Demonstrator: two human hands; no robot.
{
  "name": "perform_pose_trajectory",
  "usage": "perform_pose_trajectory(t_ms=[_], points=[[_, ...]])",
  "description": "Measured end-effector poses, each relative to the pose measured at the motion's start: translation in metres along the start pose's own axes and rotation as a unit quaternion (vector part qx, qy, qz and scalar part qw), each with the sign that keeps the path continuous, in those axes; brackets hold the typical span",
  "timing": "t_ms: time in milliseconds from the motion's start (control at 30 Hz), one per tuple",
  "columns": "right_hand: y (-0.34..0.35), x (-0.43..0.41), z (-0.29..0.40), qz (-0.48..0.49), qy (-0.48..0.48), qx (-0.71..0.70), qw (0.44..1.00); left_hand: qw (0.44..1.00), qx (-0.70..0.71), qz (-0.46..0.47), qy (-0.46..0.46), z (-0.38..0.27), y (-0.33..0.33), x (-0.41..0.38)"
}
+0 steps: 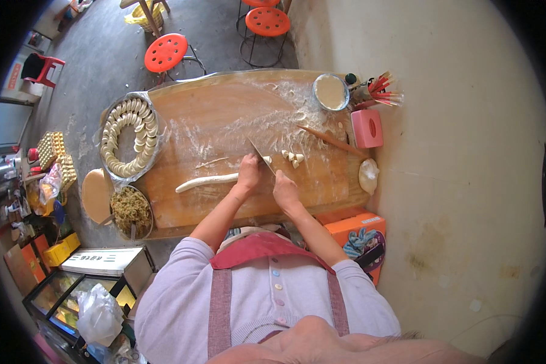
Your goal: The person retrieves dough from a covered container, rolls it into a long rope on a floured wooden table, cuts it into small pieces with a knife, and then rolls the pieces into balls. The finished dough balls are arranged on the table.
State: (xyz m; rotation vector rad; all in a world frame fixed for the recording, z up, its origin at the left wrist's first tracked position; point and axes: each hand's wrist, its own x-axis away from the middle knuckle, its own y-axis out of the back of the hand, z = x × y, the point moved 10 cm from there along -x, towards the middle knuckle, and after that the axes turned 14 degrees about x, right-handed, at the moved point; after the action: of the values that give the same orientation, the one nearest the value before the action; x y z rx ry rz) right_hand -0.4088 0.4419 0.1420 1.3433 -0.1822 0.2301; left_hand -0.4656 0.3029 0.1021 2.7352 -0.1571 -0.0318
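Note:
My right hand [285, 190] grips the handle of a knife [262, 156], its blade pointing away from me across the dough. My left hand [249, 174] holds a long rope of dough [204, 181] near its right end, close beside the blade. A short end of the dough shows right of the knife. Farther right lie several small cut dough pieces [293, 157]. Underneath is a floured wooden board [236, 113], with a thin dough scrap [212, 162] above the rope.
At left stand a round tray of dumplings [152, 133] and a bowl of chopped filling [130, 207]. A rolling pin [332, 140], a bowl of flour [331, 92], a pink tissue box [366, 128] and a tied plastic bag [368, 176] line the right side. Red stools [166, 53] stand beyond.

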Motion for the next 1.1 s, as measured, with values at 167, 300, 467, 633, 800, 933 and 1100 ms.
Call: perform_pose_trajectory(t_ms=[167, 300, 467, 633, 800, 933, 1100], points=[[0.005, -0.020, -0.031, 0.007, -0.047, -0.102, 0.994, 0.997, -0.066, 0.018, 0.036, 0.000, 0.004, 0.010], [0.030, -0.006, -0.010, 0.005, -0.020, -0.045, 0.999, 1.000, -0.017, 0.009, -0.001, 0.003, 0.001, 0.006], [0.015, 0.014, 0.001, 0.018, -0.012, -0.024, 0.999, 0.999, 0.002, -0.014, -0.035, -0.014, 0.001, 0.013], [-0.009, 0.005, -0.004, -0.011, -0.011, -0.037, 0.999, 0.996, -0.009, -0.018, -0.092, -0.028, 0.009, 0.024], [0.014, -0.005, -0.007, 0.025, -0.012, -0.071, 0.997, 0.999, 0.012, -0.033, 0.003, 0.002, 0.027, 0.022], [0.021, 0.008, 0.018, 0.028, 0.030, -0.030, 0.999, 0.999, 0.015, -0.041, 0.001, 0.011, 0.029, 0.023], [-0.008, 0.006, 0.025, 0.031, 0.033, 0.010, 0.999, 0.998, 0.027, -0.052, 0.006, 0.011, 0.029, 0.024]])
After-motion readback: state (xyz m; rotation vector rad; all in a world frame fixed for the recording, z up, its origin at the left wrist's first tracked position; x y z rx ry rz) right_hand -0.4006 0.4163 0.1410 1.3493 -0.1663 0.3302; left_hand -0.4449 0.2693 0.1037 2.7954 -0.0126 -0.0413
